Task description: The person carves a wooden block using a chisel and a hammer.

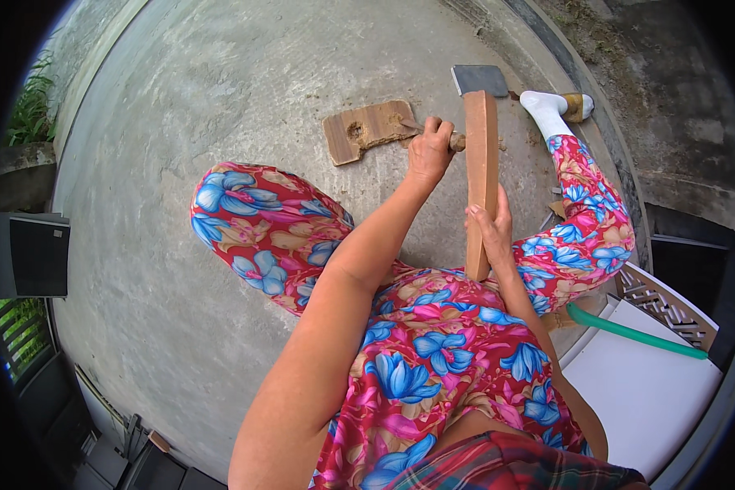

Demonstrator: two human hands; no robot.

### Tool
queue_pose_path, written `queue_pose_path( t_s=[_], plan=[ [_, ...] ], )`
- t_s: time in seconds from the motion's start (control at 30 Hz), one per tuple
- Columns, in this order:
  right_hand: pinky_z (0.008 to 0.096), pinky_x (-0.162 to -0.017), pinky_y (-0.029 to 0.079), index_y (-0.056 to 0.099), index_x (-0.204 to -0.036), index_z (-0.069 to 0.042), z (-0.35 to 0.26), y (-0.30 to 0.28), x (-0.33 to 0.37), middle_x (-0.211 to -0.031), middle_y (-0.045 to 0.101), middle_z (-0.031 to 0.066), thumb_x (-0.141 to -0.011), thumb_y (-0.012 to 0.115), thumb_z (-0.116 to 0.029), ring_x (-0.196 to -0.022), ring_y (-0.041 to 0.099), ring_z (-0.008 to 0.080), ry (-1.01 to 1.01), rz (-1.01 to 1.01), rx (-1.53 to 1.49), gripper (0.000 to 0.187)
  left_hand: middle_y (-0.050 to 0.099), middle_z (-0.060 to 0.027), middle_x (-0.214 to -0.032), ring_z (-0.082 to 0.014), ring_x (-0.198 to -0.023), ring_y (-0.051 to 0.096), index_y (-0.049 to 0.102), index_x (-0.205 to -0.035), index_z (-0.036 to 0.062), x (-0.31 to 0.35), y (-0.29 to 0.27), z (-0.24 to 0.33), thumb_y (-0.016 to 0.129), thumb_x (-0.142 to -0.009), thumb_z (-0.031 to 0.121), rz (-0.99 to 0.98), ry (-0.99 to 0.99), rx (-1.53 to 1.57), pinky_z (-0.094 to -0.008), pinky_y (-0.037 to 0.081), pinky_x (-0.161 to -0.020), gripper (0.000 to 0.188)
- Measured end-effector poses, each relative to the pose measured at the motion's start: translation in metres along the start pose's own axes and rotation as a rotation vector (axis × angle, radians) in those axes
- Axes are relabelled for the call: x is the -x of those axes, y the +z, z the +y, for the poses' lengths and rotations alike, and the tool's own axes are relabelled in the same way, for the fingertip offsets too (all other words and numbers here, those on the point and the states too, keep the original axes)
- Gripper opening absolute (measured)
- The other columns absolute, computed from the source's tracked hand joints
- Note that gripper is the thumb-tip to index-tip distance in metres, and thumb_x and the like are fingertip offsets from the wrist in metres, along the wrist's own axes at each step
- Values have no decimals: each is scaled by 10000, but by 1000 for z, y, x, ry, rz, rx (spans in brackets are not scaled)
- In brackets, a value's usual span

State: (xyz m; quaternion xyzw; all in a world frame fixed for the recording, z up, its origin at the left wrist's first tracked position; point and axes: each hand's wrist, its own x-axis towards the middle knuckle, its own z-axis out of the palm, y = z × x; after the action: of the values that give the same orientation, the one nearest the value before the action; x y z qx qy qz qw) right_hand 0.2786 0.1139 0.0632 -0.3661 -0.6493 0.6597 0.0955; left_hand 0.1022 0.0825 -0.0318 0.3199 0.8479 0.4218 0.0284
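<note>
My left hand (431, 153) is closed around the round wooden handle (457, 142) of a short-bladed tool. Its grey metal blade (411, 126) sticks out to the left, over the right end of a worn wood-grain board (371, 129); I cannot tell whether they touch. That board lies on the floor, with a hollow in its top and a ragged near edge. In my right hand (498, 227) is a long reddish-brown wooden bar (481, 151), gripped near its lower part. The bar points away from me, its near end against my lap. The handle's end is close to the bar's left side.
My bent legs in flowered trousers (261, 229) flank the work. A dark grey flat slab (479, 80) lies beyond the bar, near my white-socked foot (545, 110). At the lower right are a white panel (641, 367) and a green strip (637, 333). The floor (180, 106) is grey concrete.
</note>
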Motion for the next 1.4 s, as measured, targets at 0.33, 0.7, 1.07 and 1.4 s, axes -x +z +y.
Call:
queue_pose_path(
  t_s=[0.33, 0.7, 1.07, 1.4],
  plan=[
    [287, -650, 530, 349, -1408, 13, 12, 0, 0, -985, 587, 101, -864, 653, -183, -777, 611, 147, -184, 86, 81, 653, 624, -108, -1025, -358, -818, 670, 575, -989, 109, -2, -4, 0, 733, -772, 150, -34, 15, -3, -456, 545, -653, 271],
    [257, -579, 522, 364, -1382, -31, 0, -9, -2, -900, 601, 92, -903, 602, -240, -688, 607, 126, -168, 104, -89, 574, 550, -181, -1132, -451, -828, 640, 509, -1116, 99, 17, -5, -2, 574, -862, 40, -122, 115, 103, -528, 534, -682, 269],
    [308, -743, 526, 348, -1406, 29, 37, 1, 2, -1013, 585, 97, -869, 663, -163, -865, 600, 157, -173, 49, 99, 652, 559, -173, -1173, -448, -831, 642, 541, -1114, 120, 27, -3, -18, 566, -875, 45, -73, 151, 142, -527, 538, -690, 252],
    [283, -649, 526, 388, -1381, -5, 45, 2, -12, -977, 598, 101, -883, 643, -185, -782, 613, 141, -231, 90, 87, 588, 564, -145, -1132, -435, -870, 638, 539, -1084, 123, 17, -1, -20, 592, -855, 58, -23, 117, 121, -511, 542, -680, 244]
  ],
)
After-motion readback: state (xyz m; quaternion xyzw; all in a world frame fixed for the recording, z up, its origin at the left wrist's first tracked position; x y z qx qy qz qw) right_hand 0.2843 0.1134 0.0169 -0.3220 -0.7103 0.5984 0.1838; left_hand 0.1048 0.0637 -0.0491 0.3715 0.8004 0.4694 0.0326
